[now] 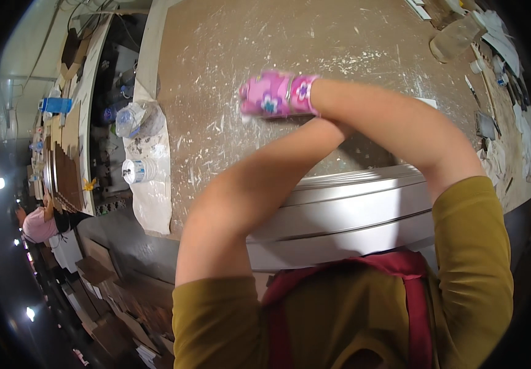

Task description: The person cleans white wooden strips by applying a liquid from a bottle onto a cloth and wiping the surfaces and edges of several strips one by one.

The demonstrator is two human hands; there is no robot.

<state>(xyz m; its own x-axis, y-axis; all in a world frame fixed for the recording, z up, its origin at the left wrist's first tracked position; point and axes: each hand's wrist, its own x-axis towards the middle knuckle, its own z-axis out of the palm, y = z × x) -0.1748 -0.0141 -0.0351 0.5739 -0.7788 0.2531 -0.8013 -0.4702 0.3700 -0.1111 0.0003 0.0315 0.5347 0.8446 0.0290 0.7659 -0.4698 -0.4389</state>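
My right arm crosses over my left. On my right hand (275, 95) is a pink glove with flowers, slightly blurred. Its fingers look curled, pressed down over a narrow white strip (248, 118) whose end shows just below the fingertips. What may be inside the fingers is hidden. Another white end (426, 102) shows beyond my right forearm. My left forearm (278, 163) runs under the right one, which covers the left hand. Nearest me, several long white panels (351, 209) lie stacked along the table's front edge.
The brown worktable (204, 37) is scratched and paint-spotted. A white tub (137, 171) and a clear plastic bag (137, 119) stand at its left edge. A translucent jug (456, 40) lies at the back right, near assorted tools. Far left, another person (39, 224) stands by a bench.
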